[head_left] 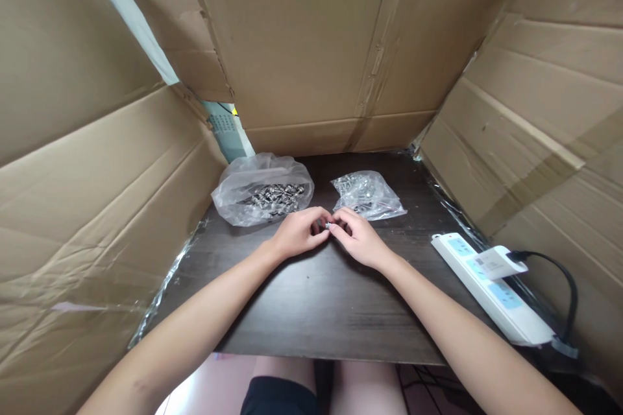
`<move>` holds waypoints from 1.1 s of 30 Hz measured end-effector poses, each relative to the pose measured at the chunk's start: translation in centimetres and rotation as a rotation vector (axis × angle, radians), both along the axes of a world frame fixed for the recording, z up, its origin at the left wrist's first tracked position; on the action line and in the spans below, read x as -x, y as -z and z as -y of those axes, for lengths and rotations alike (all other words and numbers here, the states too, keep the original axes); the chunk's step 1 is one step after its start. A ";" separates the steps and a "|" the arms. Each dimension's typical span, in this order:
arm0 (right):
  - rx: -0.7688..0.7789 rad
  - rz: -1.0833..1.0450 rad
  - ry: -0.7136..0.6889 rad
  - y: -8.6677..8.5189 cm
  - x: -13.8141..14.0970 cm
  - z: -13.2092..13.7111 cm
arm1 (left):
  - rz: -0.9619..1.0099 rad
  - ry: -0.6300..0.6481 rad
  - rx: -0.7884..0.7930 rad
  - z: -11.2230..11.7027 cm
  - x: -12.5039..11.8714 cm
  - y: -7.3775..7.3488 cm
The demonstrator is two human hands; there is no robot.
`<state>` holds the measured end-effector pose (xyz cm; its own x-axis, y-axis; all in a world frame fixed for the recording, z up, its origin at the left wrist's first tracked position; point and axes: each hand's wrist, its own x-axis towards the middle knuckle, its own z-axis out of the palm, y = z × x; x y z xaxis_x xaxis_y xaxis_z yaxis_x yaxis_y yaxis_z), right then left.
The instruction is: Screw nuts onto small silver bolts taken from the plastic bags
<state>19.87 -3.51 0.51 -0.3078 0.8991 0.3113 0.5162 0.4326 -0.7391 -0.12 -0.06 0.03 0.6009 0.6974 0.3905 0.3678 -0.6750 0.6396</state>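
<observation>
My left hand and my right hand meet fingertip to fingertip above the middle of the dark table. Pinched between them is a small shiny metal piece, mostly covered by the fingers, so its exact kind does not show. Both hands are closed on it. Just beyond my left hand lies an open clear plastic bag with many small metal fittings in it. A flatter clear plastic bag of small metal parts rests behind my right hand.
Cardboard walls enclose the dark tabletop at the back and both sides. On the right lies a white power strip with a white plug-in adapter and a black cable. My legs are below the front edge.
</observation>
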 end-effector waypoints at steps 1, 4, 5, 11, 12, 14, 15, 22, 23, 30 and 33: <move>-0.003 0.001 -0.002 0.0 0.0 0.0 | -0.002 -0.001 0.001 0.0 0.0 0.0; -0.015 -0.001 -0.019 0.0 0.0 -0.1 | -0.003 -0.002 0.001 0.0 -0.1 0.0; -0.018 -0.005 -0.026 0.0 -0.1 -0.1 | -0.001 -0.001 0.000 0.0 -0.1 0.0; -0.001 -0.022 -0.043 0.0 0.0 -0.1 | 0.013 0.005 0.000 0.0 -0.1 0.0; 0.004 -0.022 -0.041 0.1 0.0 -0.1 | 0.012 0.003 0.000 0.0 -0.1 0.0; 0.012 -0.017 -0.034 0.1 -0.1 -0.1 | 0.007 -0.002 0.000 0.0 -0.1 0.0; 0.014 -0.014 -0.029 0.1 -0.1 -0.1 | 0.005 -0.004 0.001 0.0 -0.1 0.0; -0.004 -0.005 -0.020 0.1 0.0 -0.1 | -0.001 0.001 0.002 0.0 -0.1 0.0; -0.005 -0.004 -0.019 0.1 0.0 -0.1 | -0.002 0.000 0.003 0.0 -0.1 0.0; 0.004 -0.003 -0.022 0.1 -0.1 -0.1 | -0.003 0.001 0.002 0.0 -0.1 0.1; 0.009 -0.007 -0.021 0.1 -0.1 -0.1 | 0.001 0.003 0.001 0.0 -0.1 0.0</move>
<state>19.97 -3.42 0.36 -0.3246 0.8953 0.3051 0.5022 0.4364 -0.7465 -0.01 -0.03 -0.01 0.6022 0.6961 0.3909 0.3652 -0.6756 0.6405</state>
